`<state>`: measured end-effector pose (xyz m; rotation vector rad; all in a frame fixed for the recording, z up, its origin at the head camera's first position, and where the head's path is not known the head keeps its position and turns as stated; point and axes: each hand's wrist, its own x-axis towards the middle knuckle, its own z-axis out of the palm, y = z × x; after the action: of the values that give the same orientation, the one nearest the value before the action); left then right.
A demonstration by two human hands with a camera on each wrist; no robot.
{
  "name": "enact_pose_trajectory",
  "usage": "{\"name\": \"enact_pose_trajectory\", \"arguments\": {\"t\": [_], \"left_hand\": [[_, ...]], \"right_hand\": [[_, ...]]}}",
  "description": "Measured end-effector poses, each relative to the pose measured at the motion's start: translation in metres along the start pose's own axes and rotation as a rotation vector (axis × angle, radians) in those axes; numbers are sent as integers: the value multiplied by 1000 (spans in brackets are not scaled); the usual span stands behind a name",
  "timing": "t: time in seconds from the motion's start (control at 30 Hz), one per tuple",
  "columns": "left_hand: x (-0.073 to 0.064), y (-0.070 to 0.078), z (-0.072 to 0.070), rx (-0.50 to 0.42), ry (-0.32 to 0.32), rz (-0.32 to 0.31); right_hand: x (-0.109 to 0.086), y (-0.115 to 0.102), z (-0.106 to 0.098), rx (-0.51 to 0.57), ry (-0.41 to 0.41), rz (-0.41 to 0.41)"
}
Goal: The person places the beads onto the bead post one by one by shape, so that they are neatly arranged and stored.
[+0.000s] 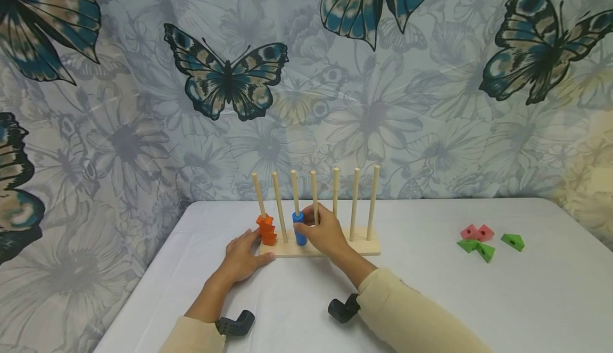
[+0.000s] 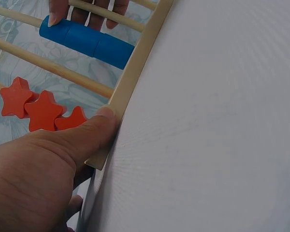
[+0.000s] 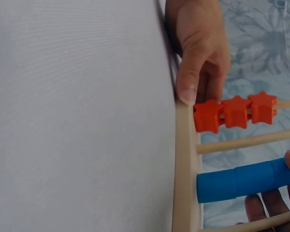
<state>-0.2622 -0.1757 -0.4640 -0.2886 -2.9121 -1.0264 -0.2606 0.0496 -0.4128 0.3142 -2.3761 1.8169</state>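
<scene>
A wooden peg board [image 1: 292, 253] with several upright pegs stands on the table. Its leftmost peg carries three orange star beads [image 1: 268, 230]; three blue cylinder beads [image 2: 82, 39] are stacked on the third peg. My left hand [image 1: 241, 259] grips the left end of the base, thumb on the front edge, other fingers round the side and partly hidden. With its thumb on the near side and fingers behind, my right hand [image 1: 330, 233] pinches the top blue bead [image 3: 283, 172], which is threaded on the peg. The second peg [image 1: 280, 209] between the two stacks bears no bead.
To the right on the white table [image 1: 416, 300] lie two pink beads [image 1: 469, 231] and three green triangular beads [image 1: 513, 241]. A butterfly-patterned cloth [image 1: 373, 103] hangs behind the table. Black wrist cameras [image 1: 341, 309] sit below the forearms.
</scene>
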Motion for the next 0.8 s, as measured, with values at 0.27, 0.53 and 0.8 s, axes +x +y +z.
{"name": "enact_pose_trajectory", "arguments": {"t": [0.27,0.53,0.8], "left_hand": [[1,1,0,7,6,10],[1,2,0,16,3,12],[1,2,0,10,-2,4]], "right_hand": [[-11,-2,-11,-22,-2,-18],[-28,-18,-35,-39,-22,-56],[-48,-35,-62,-66,-1,-181]]}}
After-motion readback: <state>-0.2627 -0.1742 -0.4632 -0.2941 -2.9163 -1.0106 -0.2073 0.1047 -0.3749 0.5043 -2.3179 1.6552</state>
